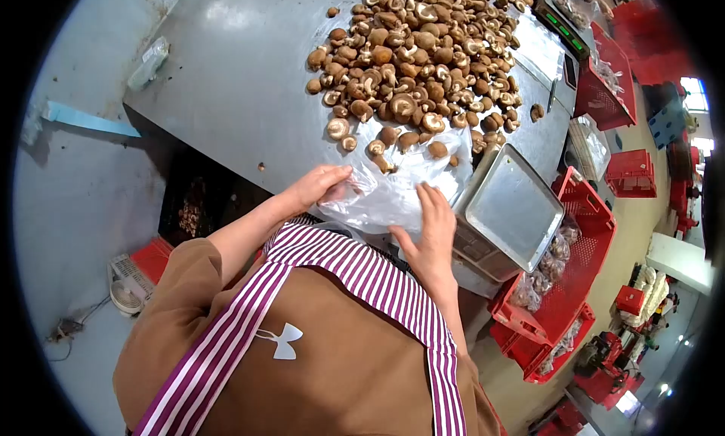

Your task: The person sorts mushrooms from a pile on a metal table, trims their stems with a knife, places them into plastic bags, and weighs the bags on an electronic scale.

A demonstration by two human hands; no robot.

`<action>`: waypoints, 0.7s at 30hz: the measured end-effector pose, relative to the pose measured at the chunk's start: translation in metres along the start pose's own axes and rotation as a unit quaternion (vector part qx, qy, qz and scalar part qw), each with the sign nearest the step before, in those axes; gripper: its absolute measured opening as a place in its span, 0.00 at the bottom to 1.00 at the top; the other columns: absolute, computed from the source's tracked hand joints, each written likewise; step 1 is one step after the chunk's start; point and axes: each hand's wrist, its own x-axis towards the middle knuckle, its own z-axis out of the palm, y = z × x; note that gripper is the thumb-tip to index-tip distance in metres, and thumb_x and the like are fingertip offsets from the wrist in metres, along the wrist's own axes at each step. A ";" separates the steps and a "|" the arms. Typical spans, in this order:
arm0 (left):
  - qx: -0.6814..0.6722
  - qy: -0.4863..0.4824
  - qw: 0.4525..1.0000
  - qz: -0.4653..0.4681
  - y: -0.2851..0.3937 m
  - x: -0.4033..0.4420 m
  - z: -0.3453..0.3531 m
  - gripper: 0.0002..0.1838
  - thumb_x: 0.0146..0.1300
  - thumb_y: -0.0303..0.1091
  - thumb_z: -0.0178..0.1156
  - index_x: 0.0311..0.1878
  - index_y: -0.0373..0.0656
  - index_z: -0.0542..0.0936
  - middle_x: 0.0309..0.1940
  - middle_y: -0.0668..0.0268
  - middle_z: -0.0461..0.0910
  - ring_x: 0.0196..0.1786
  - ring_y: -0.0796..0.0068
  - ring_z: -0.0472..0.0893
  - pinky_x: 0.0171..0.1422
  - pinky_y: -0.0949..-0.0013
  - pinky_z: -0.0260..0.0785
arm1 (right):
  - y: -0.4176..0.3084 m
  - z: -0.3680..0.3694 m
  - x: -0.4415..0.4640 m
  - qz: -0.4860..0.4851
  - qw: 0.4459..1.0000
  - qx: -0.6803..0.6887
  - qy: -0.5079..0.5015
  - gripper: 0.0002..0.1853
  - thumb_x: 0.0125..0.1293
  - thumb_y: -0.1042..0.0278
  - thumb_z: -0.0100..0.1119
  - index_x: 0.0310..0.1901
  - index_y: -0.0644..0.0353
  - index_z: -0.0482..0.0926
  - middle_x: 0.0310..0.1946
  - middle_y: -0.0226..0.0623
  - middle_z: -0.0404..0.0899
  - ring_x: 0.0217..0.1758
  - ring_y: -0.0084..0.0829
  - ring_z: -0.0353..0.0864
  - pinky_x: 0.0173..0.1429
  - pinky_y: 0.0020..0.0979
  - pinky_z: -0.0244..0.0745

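Observation:
A clear plastic bag (385, 202) lies at the near edge of the metal table, in front of my apron. My left hand (323, 185) pinches the left side of its film between thumb and fingers. On the bag's right side rests my right hand (432, 228), thumb and fingers apart, touching the film. Several brown mushrooms (408, 140) lie on or against the far part of the bag; whether any are inside I cannot tell. Beyond them a large heap of mushrooms (423, 51) spreads over the metal table (226, 81).
Right of the bag stands a metal box with a tray-like top (513, 206). Past it, a red crate (581, 274) holds bagged mushrooms (555, 262). A scale with green digits (563, 24), a pen (552, 95) and a phone (570, 70) are at the table's right side.

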 end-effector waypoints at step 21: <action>-0.550 0.202 0.803 -0.106 -0.085 -0.019 -0.057 0.27 0.79 0.46 0.29 0.63 0.36 0.69 0.59 0.54 0.76 0.63 0.57 0.74 0.71 0.56 0.63 | 0.067 0.139 -0.023 0.478 0.268 0.836 0.035 0.19 0.77 0.60 0.43 0.61 0.63 0.71 0.59 0.42 0.77 0.62 0.39 0.76 0.69 0.44 0.68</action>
